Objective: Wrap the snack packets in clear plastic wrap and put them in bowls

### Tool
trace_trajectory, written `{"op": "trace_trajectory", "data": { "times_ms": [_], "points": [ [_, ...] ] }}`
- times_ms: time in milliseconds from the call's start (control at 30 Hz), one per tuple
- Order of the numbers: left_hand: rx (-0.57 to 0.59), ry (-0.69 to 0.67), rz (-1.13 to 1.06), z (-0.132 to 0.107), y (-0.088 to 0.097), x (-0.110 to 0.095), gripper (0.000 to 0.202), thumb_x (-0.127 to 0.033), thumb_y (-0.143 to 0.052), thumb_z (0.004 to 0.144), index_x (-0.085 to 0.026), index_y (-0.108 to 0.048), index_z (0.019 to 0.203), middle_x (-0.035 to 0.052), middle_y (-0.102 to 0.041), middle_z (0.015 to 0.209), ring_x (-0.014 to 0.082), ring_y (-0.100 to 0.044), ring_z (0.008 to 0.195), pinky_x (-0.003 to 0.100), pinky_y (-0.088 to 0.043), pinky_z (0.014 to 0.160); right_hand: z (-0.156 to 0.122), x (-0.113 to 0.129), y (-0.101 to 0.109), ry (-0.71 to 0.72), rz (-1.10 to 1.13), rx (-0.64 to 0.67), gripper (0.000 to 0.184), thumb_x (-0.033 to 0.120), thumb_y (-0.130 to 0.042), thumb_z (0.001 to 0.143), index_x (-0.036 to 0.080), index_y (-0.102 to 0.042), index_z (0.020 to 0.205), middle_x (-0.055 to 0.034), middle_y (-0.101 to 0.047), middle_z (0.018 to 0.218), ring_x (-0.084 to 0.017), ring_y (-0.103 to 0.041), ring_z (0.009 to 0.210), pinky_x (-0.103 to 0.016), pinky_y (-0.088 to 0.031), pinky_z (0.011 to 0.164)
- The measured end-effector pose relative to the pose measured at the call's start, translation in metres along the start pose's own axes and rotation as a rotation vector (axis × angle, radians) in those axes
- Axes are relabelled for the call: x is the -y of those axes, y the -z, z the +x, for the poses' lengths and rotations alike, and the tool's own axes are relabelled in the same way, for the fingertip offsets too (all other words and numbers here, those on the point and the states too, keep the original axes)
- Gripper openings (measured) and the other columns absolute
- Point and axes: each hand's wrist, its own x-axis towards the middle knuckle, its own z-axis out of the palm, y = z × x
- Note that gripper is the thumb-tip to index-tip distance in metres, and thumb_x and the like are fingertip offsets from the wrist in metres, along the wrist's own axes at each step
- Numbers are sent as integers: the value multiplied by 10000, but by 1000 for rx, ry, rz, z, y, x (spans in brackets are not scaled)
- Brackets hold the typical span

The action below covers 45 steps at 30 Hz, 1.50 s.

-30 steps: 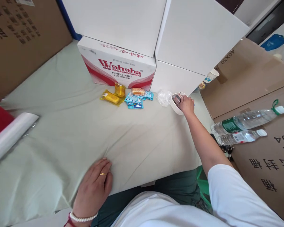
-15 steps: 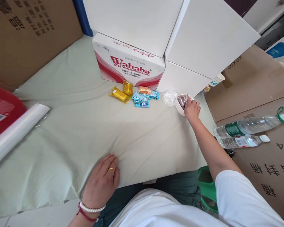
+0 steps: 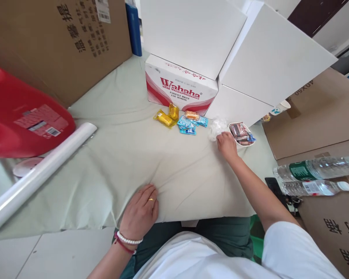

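Tabletop arrangement seen from the head-worn camera. The right hand [image 3: 227, 145] is extending over the right part of the cloth-covered table [image 3: 177, 170], its fingertips touching the crumpled clear plastic [image 3: 218, 124]; whether the fingers are closing on it cannot be told. This plastic is lying towards the back right corner, just beside a white tray [image 3: 246, 145], which is holding brown-wrapped packets [image 3: 239, 131] with a little blue among them.

The left hand [image 3: 141, 211] is resting palm down at the front edge, fingers close together and grasping nothing visible.

Left of the plastic, blue sachets [image 3: 185, 122] are lying in an overlapping pile, with an orange-and-white packet [image 3: 192, 115] at their back. Two yellow packets [image 3: 163, 118] are lying farther left. Behind these, a Wahaha carton [image 3: 180, 88] is standing towards the back edge, adjoining white boxes [image 3: 192, 35]. Towards the left edge, a white roll [image 3: 46, 170] is lying diagonally beside a red container [image 3: 23, 97]. By the right edge, two clear bottles are standing side by side.
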Motion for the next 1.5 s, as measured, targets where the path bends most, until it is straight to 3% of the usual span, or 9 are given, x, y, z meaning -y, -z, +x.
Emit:
{"op": "trace_trajectory", "data": {
  "times_ms": [200, 367, 500, 600, 733, 933, 1100, 1267, 1500],
  "points": [
    [-33, 158, -178, 2, 3, -1, 175, -155, -605, 957, -183, -712, 1093, 129, -757, 1116, 269, -724, 1088, 447, -612, 970, -96, 44, 21, -454, 1200, 36, 246, 488, -722, 854, 266, -672, 946, 14, -655, 794, -187, -635, 697, -341, -550, 705],
    [4, 578, -551, 30, 9, -30, 249, -382, -540, 1038, -211, -716, 994, 70, -748, 967, 202, -714, 868, 367, -603, 804, -152, 56, 32, -845, 1661, -48, 404, 427, -933, 632, 247, -666, 875, 64, -577, 665, -116, -519, 527, -266, -476, 526],
    [213, 753, -997, 65, 6, -77, 506, -653, -536, 991, -201, -663, 803, 43, -704, 794, 158, -648, 681, 305, -576, 648, -176, 68, 23, -901, 1637, -251, 413, 487, -906, 672, 241, -654, 886, 56, -604, 688, -132, -563, 572, -301, -523, 603],
    [405, 824, -1260, 90, -2, -111, 611, -789, -582, 893, -194, -655, 774, 57, -678, 843, 194, -687, 814, 308, -596, 657, -187, 85, 18, -781, 1403, -397, 347, 538, -795, 817, 248, -658, 950, 20, -684, 787, -181, -658, 730, -347, -557, 757],
    [522, 1057, -1526, 109, -27, -137, 602, -748, -806, 726, -203, -657, 934, 82, -691, 1093, 254, -691, 1044, 397, -621, 791, -197, 107, 15, -568, 1214, -286, 238, 483, -734, 897, 260, -687, 965, -30, -757, 965, -226, -702, 939, -378, -545, 903],
    [358, 1210, -1490, 101, -58, -123, 434, -386, -988, 577, -168, -660, 760, 2, -674, 830, 168, -664, 837, 357, -578, 824, -200, 101, 5, -579, 1284, -198, 235, 485, -749, 867, 261, -694, 914, -30, -757, 950, -233, -699, 922, -384, -546, 898],
    [259, 1271, -1512, 100, -55, -102, 420, -352, -961, 606, -177, -615, 770, 29, -722, 948, 168, -699, 934, 368, -577, 914, -203, 87, 5, -676, 1411, -246, 270, 489, -805, 812, 262, -673, 873, -13, -724, 869, -211, -676, 858, -359, -553, 855],
    [189, 1312, -1612, 106, -49, -98, 414, -154, -912, 550, -191, -579, 794, 21, -721, 988, 190, -723, 1006, 335, -570, 893, -209, 87, 10, -633, 1526, -249, 260, 475, -776, 854, 261, -632, 886, -51, -758, 1065, -241, -714, 1062, -423, -559, 1004],
    [543, 1320, -1742, 111, -33, -108, 488, -324, -860, 636, -219, -691, 1082, 86, -709, 1241, 282, -737, 1022, 398, -595, 779, -216, 98, 12, -343, 1440, -141, 143, 388, -670, 953, 264, -616, 904, -89, -648, 1451, -268, -680, 1280, -475, -529, 1116]
  ]
}}
